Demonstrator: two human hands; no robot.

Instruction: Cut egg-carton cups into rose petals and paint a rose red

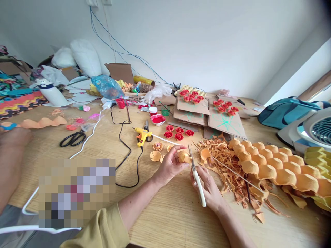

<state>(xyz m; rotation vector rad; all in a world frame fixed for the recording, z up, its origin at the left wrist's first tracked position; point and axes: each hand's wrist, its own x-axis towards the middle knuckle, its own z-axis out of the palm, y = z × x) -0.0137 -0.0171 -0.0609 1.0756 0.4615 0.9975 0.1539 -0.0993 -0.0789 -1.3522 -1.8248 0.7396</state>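
Between the fingertips of my left hand (168,166) is a small orange egg-carton cup (183,157) with cut, petal-like edges. My right hand (210,191) grips scissors (199,187) with white handles, their blades pointing up beside the cup. Whether the blades touch it I cannot tell. Loose cut cups (155,156) lie just left of my left hand, partly hidden by it. Another orange cup piece (205,154) rests beyond the scissors, at the edge of a heap of orange trimmings (222,162). Several red-painted carton roses (179,130) sit behind my hands.
An orange egg tray (274,163) lies to the right. A yellow glue gun (142,136) with a black cord lies left, near black-handled scissors (72,138). Red paint (158,119) and cardboard with more roses (191,115) stand behind. Another person's arm (11,162) is at far left.
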